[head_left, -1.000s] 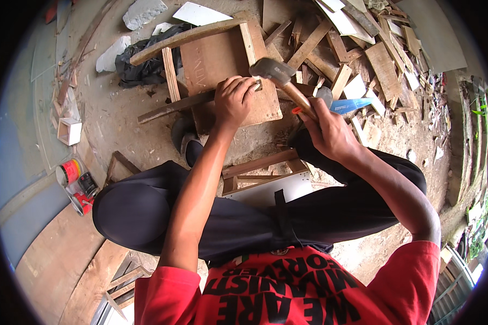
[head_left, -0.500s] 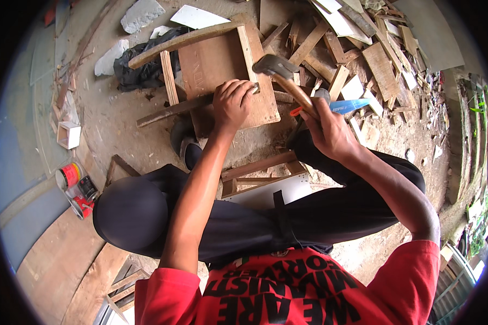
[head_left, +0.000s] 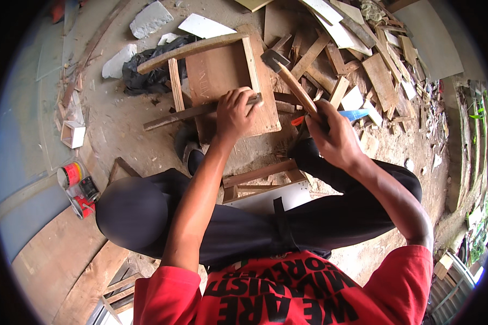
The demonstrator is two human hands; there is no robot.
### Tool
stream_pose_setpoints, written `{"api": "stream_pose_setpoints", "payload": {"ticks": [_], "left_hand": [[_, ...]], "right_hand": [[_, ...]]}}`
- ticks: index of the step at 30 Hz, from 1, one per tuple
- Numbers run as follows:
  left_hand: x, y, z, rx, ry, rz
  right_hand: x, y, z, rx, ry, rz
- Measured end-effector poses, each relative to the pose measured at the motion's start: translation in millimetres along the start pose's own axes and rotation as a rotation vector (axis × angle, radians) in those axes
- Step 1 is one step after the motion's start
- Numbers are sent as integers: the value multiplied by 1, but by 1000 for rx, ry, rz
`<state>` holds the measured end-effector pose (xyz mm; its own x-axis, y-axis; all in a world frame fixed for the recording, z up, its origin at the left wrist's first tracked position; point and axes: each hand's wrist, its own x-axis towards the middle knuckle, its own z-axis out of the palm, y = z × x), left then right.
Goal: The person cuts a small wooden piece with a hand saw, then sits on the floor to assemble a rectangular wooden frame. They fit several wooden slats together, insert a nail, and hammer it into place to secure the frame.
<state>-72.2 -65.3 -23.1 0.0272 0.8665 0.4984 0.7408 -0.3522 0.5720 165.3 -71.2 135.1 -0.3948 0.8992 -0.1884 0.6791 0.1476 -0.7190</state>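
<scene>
My left hand point(head_left: 235, 115) is closed around a dark wooden strip point(head_left: 173, 117), near the strip's right end. The strip lies across the near side of a small wooden frame with a brown board point(head_left: 268, 116) under it. In my right hand point(head_left: 336, 135) is a hammer point(head_left: 298, 89), gripped by its wooden handle. Its dark metal head is raised just right of the frame's right-hand rail point(head_left: 251, 62), apart from the strip. Fingers of my left hand hide part of the strip.
A handsaw with a blue blade point(head_left: 357, 115) lies beyond my right hand. Wood scraps point(head_left: 381, 81) pile up at the far right. Between my legs sits a wooden box piece with a white panel point(head_left: 276, 196). Red cans point(head_left: 69, 176) stand at left, and a black plastic bag point(head_left: 138, 75) lies far left.
The hammer has turned in my right hand and its head has shifted slightly up and away from the strip. My left hand keeps its hold. The whole view has shifted slightly.
</scene>
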Motion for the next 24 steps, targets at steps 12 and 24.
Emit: {"api": "stream_pose_setpoints", "payload": {"ticks": [12,24], "left_hand": [[11,-10,-30,-103,-262,-163],[-3,-20,-18,78,-187,-68]], "right_hand": [[-65,-24,102,623,135,334],[-65,-14,119,569,124,261]]}}
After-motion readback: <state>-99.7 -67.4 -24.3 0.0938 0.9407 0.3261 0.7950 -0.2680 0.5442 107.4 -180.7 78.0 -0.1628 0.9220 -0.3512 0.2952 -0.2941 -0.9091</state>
